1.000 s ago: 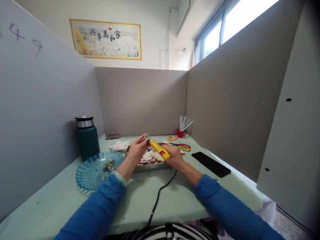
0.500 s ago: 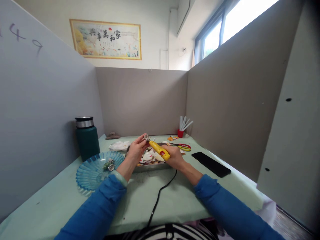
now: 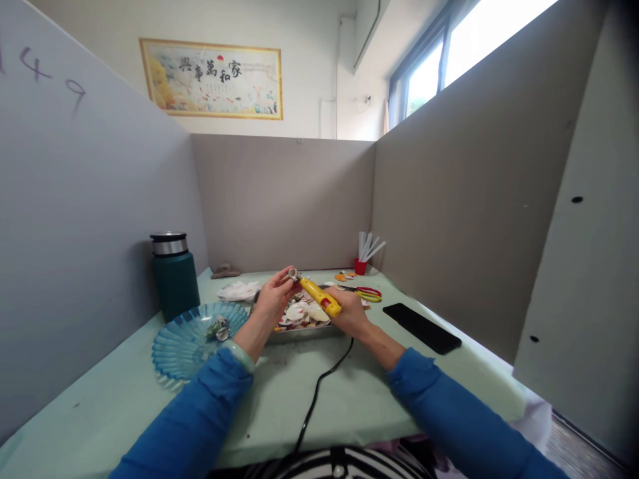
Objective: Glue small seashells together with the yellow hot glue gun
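My right hand (image 3: pixel 351 311) is closed round a yellow hot glue gun (image 3: pixel 319 297), whose nozzle points up and left. A small whitish ring-shaped piece (image 3: pixel 293 273), perhaps shell, is pinched in the fingertips of my left hand (image 3: pixel 274 297). The nozzle end is right beside that piece; whether they touch I cannot tell. Below both hands sits a metal tray (image 3: pixel 304 336) filled with seashells (image 3: pixel 298 311). A black cord (image 3: pixel 319 386) runs from under my right hand to the table's front edge.
At left stand a blue glass dish (image 3: pixel 172 342) with a small shell cluster (image 3: pixel 219 328) and a green bottle (image 3: pixel 174 276). On the right lie scissors (image 3: pixel 368 293) and a black flat slab (image 3: pixel 422 327). A red cup (image 3: pixel 360 267) holds white glue sticks (image 3: pixel 368 246). Partitions enclose the table.
The glue gun has shifted very slightly to the right, its nozzle a little away from the piece in my left hand. Everything else looks the same.
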Tool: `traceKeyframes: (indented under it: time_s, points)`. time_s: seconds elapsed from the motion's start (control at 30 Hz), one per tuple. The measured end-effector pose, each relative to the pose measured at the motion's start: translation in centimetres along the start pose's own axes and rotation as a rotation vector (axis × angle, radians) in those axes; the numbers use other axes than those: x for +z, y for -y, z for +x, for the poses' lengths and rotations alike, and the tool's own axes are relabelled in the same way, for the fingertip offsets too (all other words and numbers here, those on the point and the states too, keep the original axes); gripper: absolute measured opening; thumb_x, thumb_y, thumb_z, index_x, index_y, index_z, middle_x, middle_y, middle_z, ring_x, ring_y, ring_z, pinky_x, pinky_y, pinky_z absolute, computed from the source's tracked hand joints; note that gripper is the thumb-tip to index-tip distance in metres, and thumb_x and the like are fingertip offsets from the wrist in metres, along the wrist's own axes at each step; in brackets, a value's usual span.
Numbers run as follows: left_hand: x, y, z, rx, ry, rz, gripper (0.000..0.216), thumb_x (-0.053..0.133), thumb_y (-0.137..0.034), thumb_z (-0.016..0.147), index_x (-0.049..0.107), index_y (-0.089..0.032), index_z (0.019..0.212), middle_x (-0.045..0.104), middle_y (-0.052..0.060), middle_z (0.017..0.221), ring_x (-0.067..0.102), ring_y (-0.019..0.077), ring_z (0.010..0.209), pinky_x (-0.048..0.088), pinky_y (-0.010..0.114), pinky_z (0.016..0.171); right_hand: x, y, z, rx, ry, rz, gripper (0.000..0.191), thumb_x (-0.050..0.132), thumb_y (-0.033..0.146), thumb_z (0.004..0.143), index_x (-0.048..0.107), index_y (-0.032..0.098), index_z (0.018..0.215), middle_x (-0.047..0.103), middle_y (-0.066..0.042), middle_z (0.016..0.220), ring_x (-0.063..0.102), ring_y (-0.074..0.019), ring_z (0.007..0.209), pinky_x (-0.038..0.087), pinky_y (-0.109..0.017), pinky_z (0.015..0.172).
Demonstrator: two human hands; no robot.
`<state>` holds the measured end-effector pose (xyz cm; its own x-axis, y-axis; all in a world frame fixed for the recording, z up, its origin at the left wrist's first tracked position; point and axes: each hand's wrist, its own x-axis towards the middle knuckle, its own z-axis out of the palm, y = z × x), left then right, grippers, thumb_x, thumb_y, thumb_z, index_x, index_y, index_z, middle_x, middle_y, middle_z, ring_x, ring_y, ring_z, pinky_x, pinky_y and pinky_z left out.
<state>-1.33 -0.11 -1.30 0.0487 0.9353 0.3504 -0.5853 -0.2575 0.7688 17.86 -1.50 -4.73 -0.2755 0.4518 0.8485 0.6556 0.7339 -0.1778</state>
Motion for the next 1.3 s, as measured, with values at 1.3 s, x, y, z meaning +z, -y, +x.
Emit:
traceKeyframes:
  time_s: [1.3]
  points:
    - [-0.12,0.14,0.10,0.001,-0.006,-0.006,0.033,0.070,-0.008,0.066,0.066,-0.012,0.099,0.067,0.009,0.092,0.065,0.0166,0.080,0.050,0.034,0.085,0.04,0.29,-0.03,-0.004,0.006,0.020,0.013,0.053,0.018,0.075,0.064,0.019,0.080,0.063,0.000,0.066,0.054,-0.0118,0.058,0.035,-0.020,0.056]
